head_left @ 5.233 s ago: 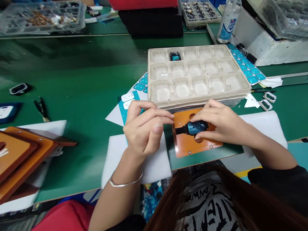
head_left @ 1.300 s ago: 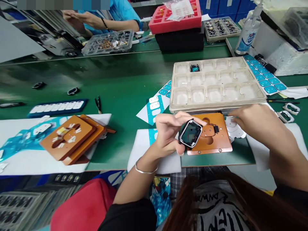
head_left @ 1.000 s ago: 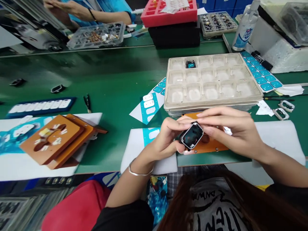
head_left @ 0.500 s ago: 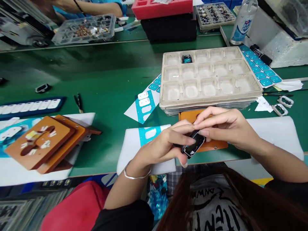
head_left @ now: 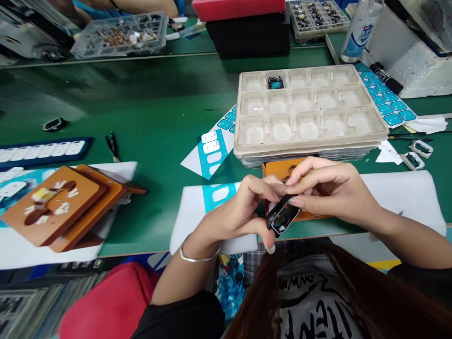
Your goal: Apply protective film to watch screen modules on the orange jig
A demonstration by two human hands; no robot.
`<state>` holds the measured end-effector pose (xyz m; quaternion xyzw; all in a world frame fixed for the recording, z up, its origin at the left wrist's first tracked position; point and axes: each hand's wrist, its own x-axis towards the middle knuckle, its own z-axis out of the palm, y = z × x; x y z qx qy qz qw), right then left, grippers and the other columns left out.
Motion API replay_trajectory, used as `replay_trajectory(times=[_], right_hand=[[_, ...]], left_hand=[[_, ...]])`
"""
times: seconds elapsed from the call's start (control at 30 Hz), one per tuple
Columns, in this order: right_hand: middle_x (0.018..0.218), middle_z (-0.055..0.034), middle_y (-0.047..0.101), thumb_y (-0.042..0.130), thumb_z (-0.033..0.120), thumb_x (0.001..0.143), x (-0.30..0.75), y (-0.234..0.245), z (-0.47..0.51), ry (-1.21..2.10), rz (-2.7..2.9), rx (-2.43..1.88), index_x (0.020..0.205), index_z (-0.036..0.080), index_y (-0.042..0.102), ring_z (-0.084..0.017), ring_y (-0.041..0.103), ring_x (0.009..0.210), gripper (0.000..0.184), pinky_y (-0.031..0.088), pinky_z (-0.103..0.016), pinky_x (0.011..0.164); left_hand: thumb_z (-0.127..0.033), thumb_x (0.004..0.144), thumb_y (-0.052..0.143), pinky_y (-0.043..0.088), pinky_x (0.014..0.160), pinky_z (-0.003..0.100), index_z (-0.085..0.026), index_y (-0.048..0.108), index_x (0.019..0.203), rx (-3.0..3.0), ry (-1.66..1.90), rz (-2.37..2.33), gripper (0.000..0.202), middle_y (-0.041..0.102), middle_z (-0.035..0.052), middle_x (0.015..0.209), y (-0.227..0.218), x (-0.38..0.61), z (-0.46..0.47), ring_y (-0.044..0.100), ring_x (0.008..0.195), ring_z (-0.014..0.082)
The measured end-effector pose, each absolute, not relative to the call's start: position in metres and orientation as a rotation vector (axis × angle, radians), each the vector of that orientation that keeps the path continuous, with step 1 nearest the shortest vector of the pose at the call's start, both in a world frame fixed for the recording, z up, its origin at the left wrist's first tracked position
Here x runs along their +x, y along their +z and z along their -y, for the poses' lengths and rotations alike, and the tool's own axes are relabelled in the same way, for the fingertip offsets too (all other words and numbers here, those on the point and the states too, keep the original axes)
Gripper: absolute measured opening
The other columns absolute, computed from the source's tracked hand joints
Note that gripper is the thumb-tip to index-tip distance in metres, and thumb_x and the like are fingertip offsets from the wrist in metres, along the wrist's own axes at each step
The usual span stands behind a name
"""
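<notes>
Both hands hold one small black watch-case-like housing [head_left: 284,217] with a pale rim, tilted over the front edge of the bench. My left hand [head_left: 249,207] is closed on its left side, the thumb at the lower end and the fingers behind. Fingertips of my right hand [head_left: 325,190] pinch its upper end. Inside the housing a dark cavity with tiny parts shows, too small to name. Behind the hands lies an orange fixture plate [head_left: 277,169], partly covered by them. A similar black housing [head_left: 275,83] sits in a back-row pocket of the pale plastic tray [head_left: 310,147].
Left stands an orange stepped fixture [head_left: 56,202], beside black tweezers [head_left: 112,146]. Blue-and-white sticker sheets [head_left: 391,101] lie around the tray. Two pale frames [head_left: 413,161] rest at right. A clear bottle [head_left: 360,35] stands behind. A co-worker's arm [head_left: 148,7] shows at the far side.
My left index finger has lifted off the housing's open face and bent back, so the cavity shows more. The right hand keeps nearly the same hold. The view has shifted slightly.
</notes>
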<state>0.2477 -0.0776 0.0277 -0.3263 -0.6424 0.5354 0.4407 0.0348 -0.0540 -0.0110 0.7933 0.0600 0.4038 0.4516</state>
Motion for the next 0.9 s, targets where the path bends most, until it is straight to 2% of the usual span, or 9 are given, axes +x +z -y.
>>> replay_trajectory(times=[0.17, 0.37, 0.53, 0.77, 0.9], right_hand=[[0.091, -0.002, 0.068, 0.083, 0.02, 0.075, 0.246, 0.027, 0.079, 1.312, 1.602, -0.819, 0.078, 0.021, 0.077, -0.007, 0.054, 0.058, 0.007, 0.046, -0.022, 0.046], [0.089, -0.0009, 0.063, 0.082, 0.018, 0.075, 0.246, 0.028, 0.079, 1.374, 1.608, -0.81, 0.072, 0.018, 0.07, -0.005, 0.052, 0.056, 0.012, 0.044, -0.023, 0.048], [0.088, 0.0001, 0.059, 0.083, 0.023, 0.074, 0.245, 0.029, 0.08, 1.385, 1.641, -0.835, 0.068, 0.018, 0.064, -0.005, 0.05, 0.055, 0.021, 0.042, -0.021, 0.045], [0.087, 0.0005, 0.054, 0.085, 0.029, 0.074, 0.242, 0.024, 0.083, 1.38, 1.625, -0.85, 0.066, 0.019, 0.056, -0.007, 0.052, 0.056, 0.031, 0.045, -0.023, 0.046], [0.086, 0.0015, 0.051, 0.085, 0.027, 0.073, 0.241, 0.021, 0.085, 1.383, 1.625, -0.836, 0.065, 0.019, 0.054, -0.007, 0.051, 0.057, 0.033, 0.044, -0.023, 0.046]], left_hand=[[-0.053, 0.089, 0.064, 0.054, 0.08, 0.032, -0.031, 0.037, 0.116, 1.952, 0.991, -0.143, 0.043, 0.066, 0.0036, 0.106, -0.013, 0.035, 0.055, 0.061, 0.09, 0.0155], [-0.054, 0.089, 0.064, 0.054, 0.08, 0.031, -0.031, 0.035, 0.117, 1.969, 0.972, -0.146, 0.047, 0.063, 0.0032, 0.106, -0.013, 0.035, 0.055, 0.06, 0.092, 0.0157], [-0.055, 0.084, 0.068, 0.053, 0.075, 0.028, -0.031, 0.035, 0.118, 1.989, 0.961, -0.15, 0.053, 0.061, 0.0031, 0.106, -0.014, 0.034, 0.055, 0.058, 0.083, 0.0132], [-0.056, 0.076, 0.074, 0.054, 0.08, 0.033, -0.032, 0.038, 0.122, 1.94, 0.934, -0.15, 0.064, 0.06, 0.0005, 0.098, -0.02, 0.032, 0.056, 0.058, 0.077, 0.0135], [-0.058, 0.074, 0.075, 0.054, 0.078, 0.032, -0.03, 0.04, 0.121, 1.94, 0.938, -0.188, 0.065, 0.062, 0.0024, 0.1, -0.021, 0.032, 0.057, 0.062, 0.079, 0.0147]])
